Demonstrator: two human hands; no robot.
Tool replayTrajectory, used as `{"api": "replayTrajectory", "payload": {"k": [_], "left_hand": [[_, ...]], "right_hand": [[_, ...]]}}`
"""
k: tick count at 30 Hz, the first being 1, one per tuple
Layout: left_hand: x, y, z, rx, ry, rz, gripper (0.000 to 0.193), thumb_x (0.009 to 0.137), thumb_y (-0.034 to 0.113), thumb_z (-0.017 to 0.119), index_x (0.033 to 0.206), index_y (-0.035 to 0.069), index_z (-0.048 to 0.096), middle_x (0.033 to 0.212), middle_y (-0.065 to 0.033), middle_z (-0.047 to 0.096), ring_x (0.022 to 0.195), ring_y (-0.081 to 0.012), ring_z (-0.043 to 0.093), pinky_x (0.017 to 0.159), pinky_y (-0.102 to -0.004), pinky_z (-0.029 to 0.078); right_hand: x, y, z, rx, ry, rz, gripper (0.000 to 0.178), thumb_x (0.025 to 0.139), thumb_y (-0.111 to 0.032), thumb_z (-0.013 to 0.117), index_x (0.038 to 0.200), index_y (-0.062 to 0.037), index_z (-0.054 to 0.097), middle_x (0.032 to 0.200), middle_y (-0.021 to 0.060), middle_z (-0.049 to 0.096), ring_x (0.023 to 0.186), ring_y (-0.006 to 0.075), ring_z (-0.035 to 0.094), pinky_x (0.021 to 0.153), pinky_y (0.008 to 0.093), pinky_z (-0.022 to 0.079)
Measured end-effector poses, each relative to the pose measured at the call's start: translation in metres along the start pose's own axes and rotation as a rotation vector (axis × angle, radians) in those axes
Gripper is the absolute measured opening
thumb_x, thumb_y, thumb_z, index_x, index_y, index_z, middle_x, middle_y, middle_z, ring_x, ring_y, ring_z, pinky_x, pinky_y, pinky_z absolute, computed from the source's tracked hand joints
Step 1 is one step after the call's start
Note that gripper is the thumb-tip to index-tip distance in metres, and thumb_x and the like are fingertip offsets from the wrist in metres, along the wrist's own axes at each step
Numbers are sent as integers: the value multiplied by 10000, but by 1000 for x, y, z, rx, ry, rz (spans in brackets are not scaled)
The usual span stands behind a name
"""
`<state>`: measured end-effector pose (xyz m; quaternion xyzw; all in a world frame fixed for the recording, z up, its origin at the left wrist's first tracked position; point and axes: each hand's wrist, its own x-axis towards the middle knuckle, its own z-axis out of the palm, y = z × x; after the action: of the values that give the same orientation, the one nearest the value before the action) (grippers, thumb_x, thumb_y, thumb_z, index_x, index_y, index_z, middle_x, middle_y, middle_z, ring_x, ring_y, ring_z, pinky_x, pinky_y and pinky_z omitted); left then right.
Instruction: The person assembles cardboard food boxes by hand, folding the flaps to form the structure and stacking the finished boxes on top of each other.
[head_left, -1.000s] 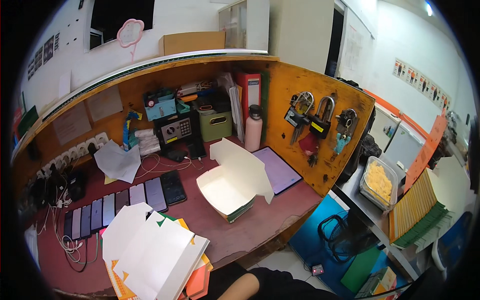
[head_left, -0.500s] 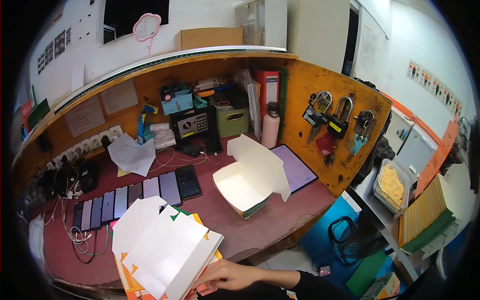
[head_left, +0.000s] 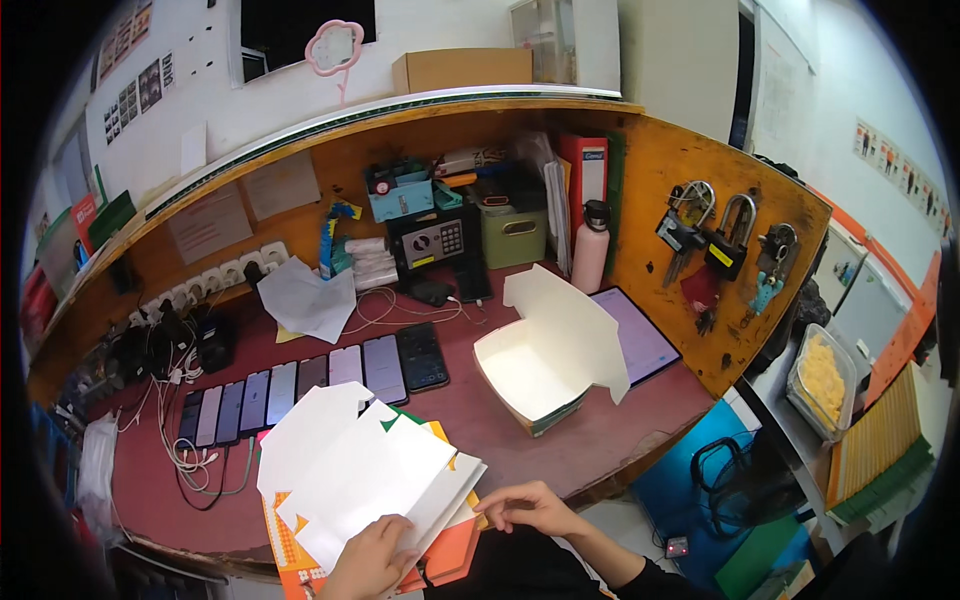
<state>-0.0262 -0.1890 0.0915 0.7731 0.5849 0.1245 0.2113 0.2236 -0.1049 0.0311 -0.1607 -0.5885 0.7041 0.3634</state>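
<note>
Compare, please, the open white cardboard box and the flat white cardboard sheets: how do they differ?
The open white cardboard box stands folded into shape; the flat white cardboard sheets lie stacked. No hand touches the box; the left hand touches the sheets. Both show white faces.

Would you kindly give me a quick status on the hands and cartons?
Left hand on the flat white cartons. Right hand by their right edge, contact unclear. Open carton standing on the desk, apart from both hands.
</note>
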Motion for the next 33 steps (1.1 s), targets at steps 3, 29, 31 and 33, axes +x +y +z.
{"api": "replayTrajectory", "payload": {"k": [3, 29, 31, 33], "left_hand": [[5, -8, -5, -70, 69, -115, 232, 755, 104, 576, 969, 16, 593, 898, -172, 615, 786, -329, 615, 705, -362, 484], [-4, -22, 21, 188, 63, -111, 295, 829, 194, 539, 1030, -20, 564, 927, -155, 637, 737, -314, 633, 621, -363, 516], [1, -28, 13, 86, 104, -59, 286, 835, 193, 537, 1025, -18, 567, 896, -158, 642, 712, -319, 632, 622, -365, 516], [1, -29, 8, -11, 103, -44, 309, 838, 243, 563, 1014, -11, 576, 913, -167, 640, 734, -314, 634, 642, -363, 515]], "right_hand": [[2, -1, -6, -34, 12, -6, 335, 768, 88, 467, 1074, 49, 597, 707, 59, 561, 640, 104, 519, 583, 235, 441], [19, 5, -17, -79, 101, 26, 356, 759, 87, 444, 1072, 24, 602, 717, 22, 552, 676, 79, 514, 612, 212, 426], [26, 6, -22, -176, 166, -59, 306, 759, 43, 478, 1032, 21, 616, 778, 41, 573, 728, 99, 541, 652, 227, 444], [48, 4, -22, -379, 237, -141, 303, 769, 15, 489, 1047, 6, 609, 838, 54, 566, 795, 132, 540, 695, 254, 445]]}}
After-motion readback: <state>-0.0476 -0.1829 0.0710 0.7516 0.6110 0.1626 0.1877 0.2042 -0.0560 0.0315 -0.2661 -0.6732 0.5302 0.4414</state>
